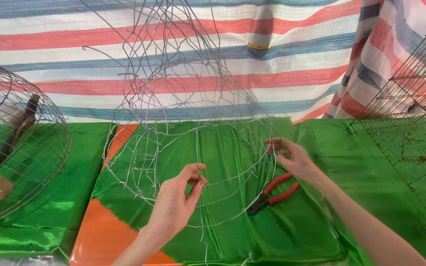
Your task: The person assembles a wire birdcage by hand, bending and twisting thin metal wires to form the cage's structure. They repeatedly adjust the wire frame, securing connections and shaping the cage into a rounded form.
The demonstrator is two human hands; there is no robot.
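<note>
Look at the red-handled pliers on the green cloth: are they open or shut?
Open. The pliers lie flat on the green cloth, their two red handles spread apart in a V; neither hand touches them.

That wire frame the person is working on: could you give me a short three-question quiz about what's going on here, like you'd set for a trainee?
1. True or false: both hands touch the wire frame.
2. What tool lies on the green cloth between the hands?
A. red-handled pliers
B. a hammer
C. scissors
3. Which hand pinches a wire strand near the frame's middle?

Key
1. True: the left hand pinches a strand, and the right hand holds the frame's right edge.
2. A: the red-handled pliers lie on the cloth, with no hand on them.
3. The left hand.
</note>
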